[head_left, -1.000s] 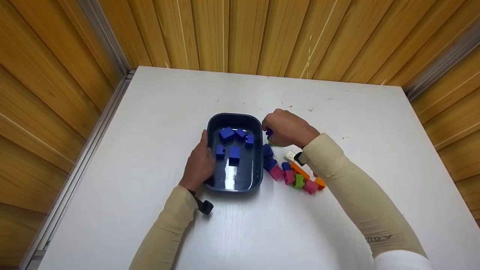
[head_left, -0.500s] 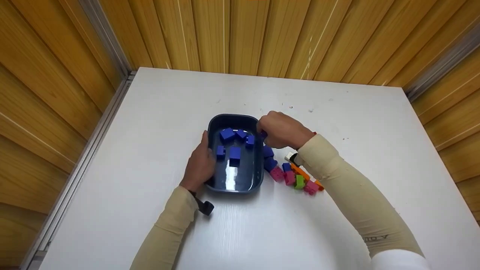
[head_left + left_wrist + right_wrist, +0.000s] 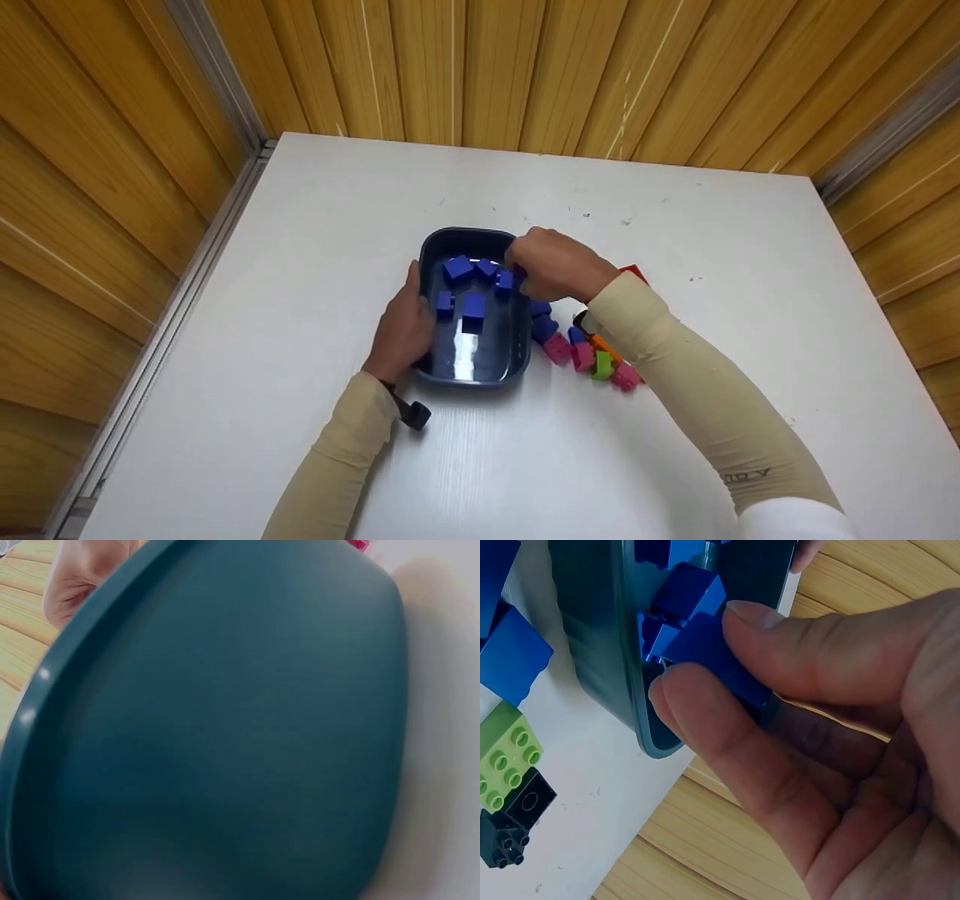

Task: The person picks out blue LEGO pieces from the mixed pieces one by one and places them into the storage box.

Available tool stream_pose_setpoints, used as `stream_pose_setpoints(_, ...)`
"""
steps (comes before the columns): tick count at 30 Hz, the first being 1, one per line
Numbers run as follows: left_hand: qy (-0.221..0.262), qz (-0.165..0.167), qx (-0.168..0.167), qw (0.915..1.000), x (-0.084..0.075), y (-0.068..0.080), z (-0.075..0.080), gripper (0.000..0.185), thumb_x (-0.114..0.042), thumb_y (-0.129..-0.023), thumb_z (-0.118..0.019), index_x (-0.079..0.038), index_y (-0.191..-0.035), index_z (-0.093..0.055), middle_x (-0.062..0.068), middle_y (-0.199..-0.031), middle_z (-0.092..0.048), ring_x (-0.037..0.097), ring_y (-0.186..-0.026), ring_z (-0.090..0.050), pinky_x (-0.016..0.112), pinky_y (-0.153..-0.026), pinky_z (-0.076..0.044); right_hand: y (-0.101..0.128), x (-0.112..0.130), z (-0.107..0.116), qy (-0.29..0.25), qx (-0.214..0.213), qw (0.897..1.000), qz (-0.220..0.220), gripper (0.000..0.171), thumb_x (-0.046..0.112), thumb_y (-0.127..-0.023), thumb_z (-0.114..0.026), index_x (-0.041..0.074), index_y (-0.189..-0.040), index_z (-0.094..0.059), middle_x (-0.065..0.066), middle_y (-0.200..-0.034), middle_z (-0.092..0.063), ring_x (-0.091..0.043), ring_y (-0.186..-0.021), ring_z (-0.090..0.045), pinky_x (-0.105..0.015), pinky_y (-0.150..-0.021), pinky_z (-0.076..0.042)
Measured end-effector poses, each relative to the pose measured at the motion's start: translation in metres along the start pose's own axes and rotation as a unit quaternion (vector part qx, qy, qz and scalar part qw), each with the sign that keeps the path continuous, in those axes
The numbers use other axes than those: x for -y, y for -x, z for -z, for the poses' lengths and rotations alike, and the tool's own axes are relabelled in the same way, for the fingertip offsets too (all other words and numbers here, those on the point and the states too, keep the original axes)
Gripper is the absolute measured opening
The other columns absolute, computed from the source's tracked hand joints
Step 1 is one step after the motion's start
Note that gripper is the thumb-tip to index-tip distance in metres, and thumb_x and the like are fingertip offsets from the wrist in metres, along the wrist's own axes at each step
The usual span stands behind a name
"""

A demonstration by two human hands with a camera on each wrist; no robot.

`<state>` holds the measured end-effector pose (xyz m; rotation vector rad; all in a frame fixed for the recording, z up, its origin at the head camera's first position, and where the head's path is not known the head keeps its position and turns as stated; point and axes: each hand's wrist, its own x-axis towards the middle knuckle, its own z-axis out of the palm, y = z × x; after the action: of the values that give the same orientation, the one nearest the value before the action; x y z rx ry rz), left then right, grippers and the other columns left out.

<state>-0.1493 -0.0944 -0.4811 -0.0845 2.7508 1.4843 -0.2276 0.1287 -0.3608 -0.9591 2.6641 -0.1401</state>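
Note:
A dark blue tray [image 3: 465, 235] sits mid-table and holds several blue bricks [image 3: 473, 308]. My left hand [image 3: 409, 319] grips the tray's left side, thumb along the rim. The tray wall [image 3: 225, 735] fills the left wrist view. My right hand [image 3: 519, 274] hovers over the tray's right rim. In the right wrist view, the thumb and forefinger of my right hand [image 3: 701, 652] pinch a blue brick [image 3: 686, 641] just above the tray's inside [image 3: 600, 652].
Loose bricks lie right of the tray: blue [image 3: 543, 328], pink [image 3: 557, 348], green [image 3: 601, 365], orange [image 3: 602, 345]. A red brick [image 3: 632, 271] peeks out behind my right wrist. Green [image 3: 502, 757] and black [image 3: 514, 821] bricks show beside the tray. Wooden walls enclose the white table [image 3: 675, 225].
My right hand has moved left from the loose bricks to the tray's right rim, carrying a blue brick. The left hand and the tray have stayed put.

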Motion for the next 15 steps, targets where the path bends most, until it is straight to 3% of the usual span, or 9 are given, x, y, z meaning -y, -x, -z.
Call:
stream_pose_setpoints(9, -0.001, -0.001, 0.001, 1.0, -0.003, -0.0004, 0.0002, 0.063, -0.011, -0.108, -0.034, -0.006, -0.168, -0.013, 0.017, -0.17, -0.032, 0.031, -0.156, -0.034, 0.05, -0.127, -0.032, -0.0032, 0.0044, -0.0004, -0.011, 0.014, 1.0, -0.012, 0.025, 0.0, -0.09, -0.071, 0.005, -0.112, -0.08, -0.011, -0.101, -0.077, -0.024, -0.079, -0.067, -0.038, -0.077, -0.065)
stream_pose_setpoints(15, -0.005, 0.008, 0.001, 1.0, -0.005, -0.0011, -0.0009, 0.062, -0.012, -0.109, -0.032, -0.007, -0.168, -0.014, 0.015, -0.17, -0.033, 0.03, -0.157, -0.034, 0.048, -0.127, -0.033, -0.0046, 0.0063, -0.0022, -0.008, 0.012, 1.0, -0.003, 0.025, 0.0, -0.089, -0.072, 0.005, -0.112, -0.08, -0.012, -0.101, -0.077, -0.023, -0.078, -0.068, -0.037, -0.073, -0.065)
